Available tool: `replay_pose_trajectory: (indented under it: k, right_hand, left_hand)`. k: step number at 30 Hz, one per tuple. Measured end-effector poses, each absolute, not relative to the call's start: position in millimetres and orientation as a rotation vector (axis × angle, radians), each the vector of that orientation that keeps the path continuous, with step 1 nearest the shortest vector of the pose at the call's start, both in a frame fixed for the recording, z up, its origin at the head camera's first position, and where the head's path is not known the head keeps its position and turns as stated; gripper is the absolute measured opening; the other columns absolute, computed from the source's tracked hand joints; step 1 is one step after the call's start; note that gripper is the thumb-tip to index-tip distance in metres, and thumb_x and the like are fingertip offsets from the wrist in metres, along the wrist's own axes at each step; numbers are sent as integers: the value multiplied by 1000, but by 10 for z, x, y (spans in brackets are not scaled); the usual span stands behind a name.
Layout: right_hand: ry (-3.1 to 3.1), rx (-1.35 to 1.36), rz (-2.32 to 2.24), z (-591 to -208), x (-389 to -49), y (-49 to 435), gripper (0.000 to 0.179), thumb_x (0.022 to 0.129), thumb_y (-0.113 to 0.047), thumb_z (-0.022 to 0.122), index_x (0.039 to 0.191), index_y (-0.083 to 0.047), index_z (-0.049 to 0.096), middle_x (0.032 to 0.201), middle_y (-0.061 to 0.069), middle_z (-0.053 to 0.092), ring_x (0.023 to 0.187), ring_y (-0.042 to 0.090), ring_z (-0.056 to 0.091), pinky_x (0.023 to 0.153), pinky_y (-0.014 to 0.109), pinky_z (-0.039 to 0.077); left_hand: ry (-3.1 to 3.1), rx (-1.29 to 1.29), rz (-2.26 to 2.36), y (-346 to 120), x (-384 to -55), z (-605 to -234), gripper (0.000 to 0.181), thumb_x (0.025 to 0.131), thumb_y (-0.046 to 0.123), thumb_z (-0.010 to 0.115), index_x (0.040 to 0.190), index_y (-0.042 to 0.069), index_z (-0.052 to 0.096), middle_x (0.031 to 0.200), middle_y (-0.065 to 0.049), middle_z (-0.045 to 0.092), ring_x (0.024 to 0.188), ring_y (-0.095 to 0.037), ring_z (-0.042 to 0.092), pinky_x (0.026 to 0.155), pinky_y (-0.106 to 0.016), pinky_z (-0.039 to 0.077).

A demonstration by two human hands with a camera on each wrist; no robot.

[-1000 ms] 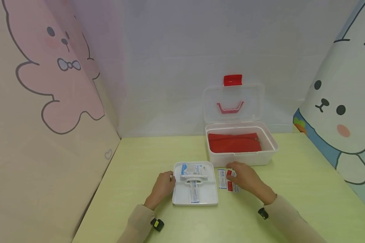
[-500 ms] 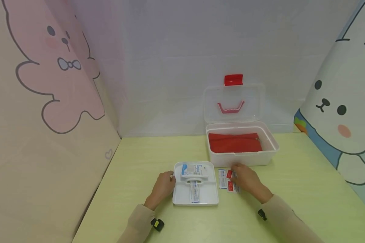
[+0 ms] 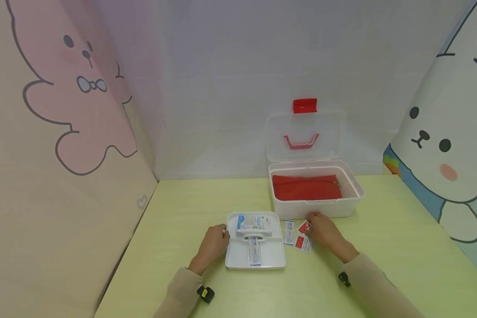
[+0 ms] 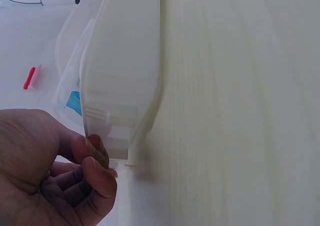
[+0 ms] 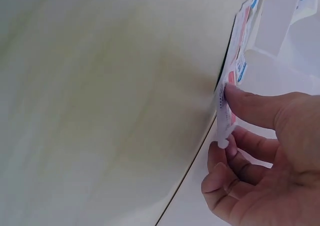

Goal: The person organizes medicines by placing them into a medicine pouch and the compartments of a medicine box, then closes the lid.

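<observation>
My left hand (image 3: 213, 244) pinches the left rim of a white tray (image 3: 235, 258), with thumb and fingers at its edge in the left wrist view. On the tray lie a blue-and-white packet (image 3: 246, 222) and a narrow blue-and-white sachet (image 3: 254, 252). To the right of the tray, my right hand (image 3: 323, 230) pinches a red-and-white packet (image 3: 304, 227) between thumb and fingers. A second red-and-white packet (image 3: 303, 243) lies just below it on the table. Another slim blue-and-white sachet (image 3: 289, 232) lies between these and the tray.
Behind the right hand stands a white box (image 3: 316, 208) with a red zippered pouch (image 3: 307, 188) inside. Its clear lid (image 3: 334, 137) stands raised against the back sheet. A pale yellow-green table (image 3: 191, 201) carries everything, with printed sheets at both sides.
The right hand has shifted slightly right, then turned the red-and-white packet so it tilts. The two red-and-white packets have spread apart, and the loose sachet has shifted a little. The left hand stays put.
</observation>
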State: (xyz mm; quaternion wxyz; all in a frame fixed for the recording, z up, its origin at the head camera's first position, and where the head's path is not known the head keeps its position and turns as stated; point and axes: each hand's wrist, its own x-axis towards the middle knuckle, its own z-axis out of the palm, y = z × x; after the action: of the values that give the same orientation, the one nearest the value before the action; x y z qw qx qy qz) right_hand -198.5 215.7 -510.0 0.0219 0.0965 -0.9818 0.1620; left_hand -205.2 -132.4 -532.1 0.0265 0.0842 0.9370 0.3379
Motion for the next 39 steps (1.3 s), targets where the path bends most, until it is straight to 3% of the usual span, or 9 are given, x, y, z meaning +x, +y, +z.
replay_pose_trajectory:
  k: [4,11,20,27,39]
  right_hand:
    - [-2991,298,515,-5084,-1956,2184,28,84,-3,69,109,9,61,102,19,65,89,28,63,84,48,54]
    - [-2891,303,495,-4968,-1935,2200,13,87,0,67,99,0,62,82,8,65,70,18,54,66,37,50]
    - [-2737,397,486,-4747,-1893,2133,14,85,-1,70,100,-2,68,91,11,71,70,18,57,69,37,52]
    - [-2727,409,560,-4480,-1803,1935,14,84,-6,74,99,-4,72,86,6,73,70,15,59,71,37,56]
    - [-2679,511,643,-4294,-1671,1635,14,82,-5,77,94,-11,74,81,-3,72,67,7,53,63,26,50]
  left_hand:
    - [2887,252,1042,-1325,-2047,-5322,28,96,10,53,112,-10,65,76,-9,67,56,-10,53,47,-22,41]
    - [2882,237,1036,-1321,-2044,-5301,28,96,10,53,113,-9,65,73,-7,65,55,-10,52,46,-22,40]
    - [2895,239,1045,-1327,-2047,-5283,26,96,9,52,109,-8,66,69,-5,63,53,-10,51,45,-22,38]
    - [2884,237,1038,-1321,-2054,-5294,27,96,10,52,112,-8,65,70,-6,64,53,-10,51,45,-23,39]
    - [2893,244,1042,-1318,-2052,-5317,27,96,9,52,112,-8,65,67,-4,62,51,-9,49,44,-22,38]
